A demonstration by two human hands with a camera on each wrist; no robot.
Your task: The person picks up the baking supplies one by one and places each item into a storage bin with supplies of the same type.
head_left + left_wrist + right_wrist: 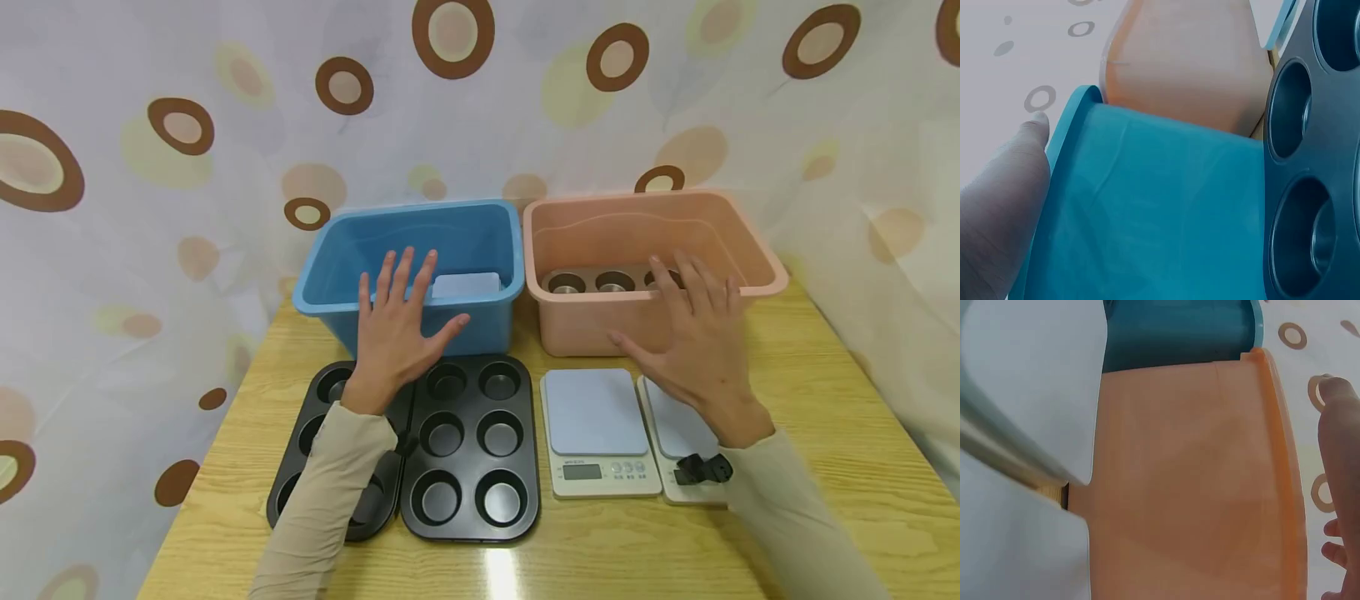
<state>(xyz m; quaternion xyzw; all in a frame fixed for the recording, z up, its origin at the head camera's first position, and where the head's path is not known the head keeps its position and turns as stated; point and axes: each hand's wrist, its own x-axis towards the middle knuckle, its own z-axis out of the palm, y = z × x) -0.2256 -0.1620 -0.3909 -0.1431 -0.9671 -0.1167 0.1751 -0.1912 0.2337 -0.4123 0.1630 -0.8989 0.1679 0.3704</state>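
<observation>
Hands [401, 329] [693, 346], blue tub [483, 321], tin [590, 274] in peach tub [581, 325]

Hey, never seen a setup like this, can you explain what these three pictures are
There's no machine, just a person's bare left hand and right hand. The wide picture comes from a head camera looking forward and down; the others come from a camera on each wrist.

On the table lie two black muffin pans and two scales. Behind them stand a blue bin, with something pale inside, and a pink bin containing another pan. Both hands are near the bins, fingers spread, holding nothing.
</observation>
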